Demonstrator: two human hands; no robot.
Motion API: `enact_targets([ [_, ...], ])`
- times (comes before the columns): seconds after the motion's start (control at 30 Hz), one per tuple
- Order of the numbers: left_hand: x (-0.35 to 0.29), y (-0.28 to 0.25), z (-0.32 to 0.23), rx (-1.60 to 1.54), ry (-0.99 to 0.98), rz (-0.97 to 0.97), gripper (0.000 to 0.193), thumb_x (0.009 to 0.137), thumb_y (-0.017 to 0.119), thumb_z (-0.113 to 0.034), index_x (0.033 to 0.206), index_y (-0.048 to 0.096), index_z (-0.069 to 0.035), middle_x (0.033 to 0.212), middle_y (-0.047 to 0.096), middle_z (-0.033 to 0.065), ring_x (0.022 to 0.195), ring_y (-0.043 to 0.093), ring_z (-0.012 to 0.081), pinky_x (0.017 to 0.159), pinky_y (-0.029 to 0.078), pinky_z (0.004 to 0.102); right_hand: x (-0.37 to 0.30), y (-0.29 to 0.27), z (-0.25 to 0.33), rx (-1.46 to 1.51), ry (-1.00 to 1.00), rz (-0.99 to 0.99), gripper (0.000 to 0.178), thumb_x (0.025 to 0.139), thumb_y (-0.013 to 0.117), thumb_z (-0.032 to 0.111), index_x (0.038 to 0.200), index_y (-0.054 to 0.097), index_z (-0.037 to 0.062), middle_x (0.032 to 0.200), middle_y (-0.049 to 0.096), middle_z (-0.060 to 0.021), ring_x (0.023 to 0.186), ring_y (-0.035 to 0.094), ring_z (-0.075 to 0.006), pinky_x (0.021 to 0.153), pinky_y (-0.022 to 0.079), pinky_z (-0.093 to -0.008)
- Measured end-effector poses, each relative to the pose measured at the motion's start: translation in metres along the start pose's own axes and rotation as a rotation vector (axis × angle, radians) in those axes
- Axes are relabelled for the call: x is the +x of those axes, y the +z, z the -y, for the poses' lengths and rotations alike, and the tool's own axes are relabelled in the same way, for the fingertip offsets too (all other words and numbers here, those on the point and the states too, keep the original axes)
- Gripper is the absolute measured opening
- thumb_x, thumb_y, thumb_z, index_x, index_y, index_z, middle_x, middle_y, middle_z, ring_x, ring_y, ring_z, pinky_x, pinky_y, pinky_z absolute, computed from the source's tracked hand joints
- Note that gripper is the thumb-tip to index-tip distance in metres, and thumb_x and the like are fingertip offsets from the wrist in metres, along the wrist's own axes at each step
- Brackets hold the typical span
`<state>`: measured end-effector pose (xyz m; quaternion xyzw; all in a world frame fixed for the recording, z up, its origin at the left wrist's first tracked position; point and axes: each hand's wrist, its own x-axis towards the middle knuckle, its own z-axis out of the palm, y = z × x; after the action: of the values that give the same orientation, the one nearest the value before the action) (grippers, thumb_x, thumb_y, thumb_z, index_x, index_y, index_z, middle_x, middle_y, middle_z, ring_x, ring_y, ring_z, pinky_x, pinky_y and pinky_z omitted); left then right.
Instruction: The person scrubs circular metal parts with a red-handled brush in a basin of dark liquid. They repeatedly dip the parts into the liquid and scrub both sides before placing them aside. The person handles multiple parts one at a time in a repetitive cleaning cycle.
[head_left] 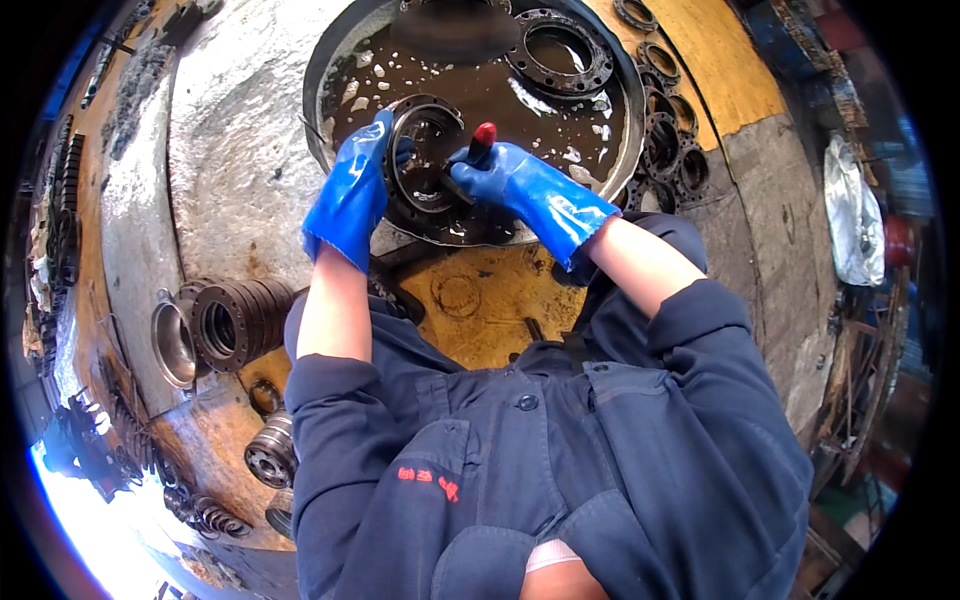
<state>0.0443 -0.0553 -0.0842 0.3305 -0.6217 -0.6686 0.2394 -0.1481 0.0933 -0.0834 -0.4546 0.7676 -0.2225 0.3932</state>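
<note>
My left hand (350, 192), in a blue rubber glove, grips the left side of a dark, wet metal ring (416, 218) and holds it tilted at the near edge of a round metal tub (314, 95). Brown liquid with patches of foam fills the tub. Also gloved in blue, my right hand (505, 180) is closed round a tool with a red handle end (484, 134). The tool's dark lower part reaches to the ring's right side; its kind cannot be made out. A flanged ring with bolt holes (562, 54) rests at the tub's far right.
Several flanged rings (662, 140) lie right of the tub. At left stand a row of rusty flanges (232, 318) and a metal bowl (174, 342). Stacked round parts (270, 450) sit by my left arm. A silvery bag (853, 210) lies far right.
</note>
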Motion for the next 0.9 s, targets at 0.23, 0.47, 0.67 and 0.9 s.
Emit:
enact_targets([
  [0.23, -0.01, 0.019, -0.027, -0.242, -0.213, -0.097, 0.057, 0.106, 0.058, -0.046, 0.138, 0.064, 0.001, 0.121, 0.073, 0.0142, 0.106, 0.069, 0.0237, 0.092, 0.054, 0.0339, 0.013, -0.016, 0.001, -0.615, -0.717, -0.456, 0.034, 0.097, 0.067, 0.014, 0.13, 0.071, 0.0217, 0.124, 0.074, -0.0137, 0.083, 0.075, -0.029, 0.077, 0.062, -0.0381],
  [0.47, -0.011, 0.004, -0.014, 0.261, 0.172, -0.103, 0.062, 0.107, 0.053, -0.05, 0.141, 0.062, 0.0, 0.129, 0.071, 0.0154, 0.116, 0.068, 0.0308, 0.1, 0.054, 0.0404, 0.007, -0.052, 0.029, -0.725, -1.048, -0.353, 0.038, 0.1, 0.059, 0.019, 0.137, 0.065, 0.0233, 0.128, 0.071, -0.0126, 0.091, 0.074, -0.032, 0.078, 0.061, -0.0432],
  [0.67, -0.002, 0.011, -0.015, 0.012, 0.006, -0.119, 0.066, 0.106, 0.052, -0.054, 0.141, 0.062, 0.001, 0.13, 0.071, 0.0161, 0.116, 0.068, 0.0321, 0.101, 0.054, 0.0427, 0.017, -0.016, -0.034, 0.059, -0.441, -0.363, 0.031, 0.095, 0.073, 0.013, 0.126, 0.075, 0.0156, 0.12, 0.076, -0.0091, 0.11, 0.073, -0.0239, 0.099, 0.057, -0.0345],
  [0.9, 0.005, 0.017, -0.025, -0.311, -0.256, -0.253, 0.071, 0.105, 0.051, -0.059, 0.14, 0.062, 0.002, 0.132, 0.07, 0.0169, 0.116, 0.068, 0.0335, 0.102, 0.055, 0.0454, -0.009, -0.018, 0.004, 0.526, -0.096, -0.115, 0.031, 0.095, 0.072, 0.019, 0.124, 0.075, 0.0098, 0.104, 0.079, -0.0066, 0.1, 0.072, -0.0184, 0.091, 0.056, -0.0296],
])
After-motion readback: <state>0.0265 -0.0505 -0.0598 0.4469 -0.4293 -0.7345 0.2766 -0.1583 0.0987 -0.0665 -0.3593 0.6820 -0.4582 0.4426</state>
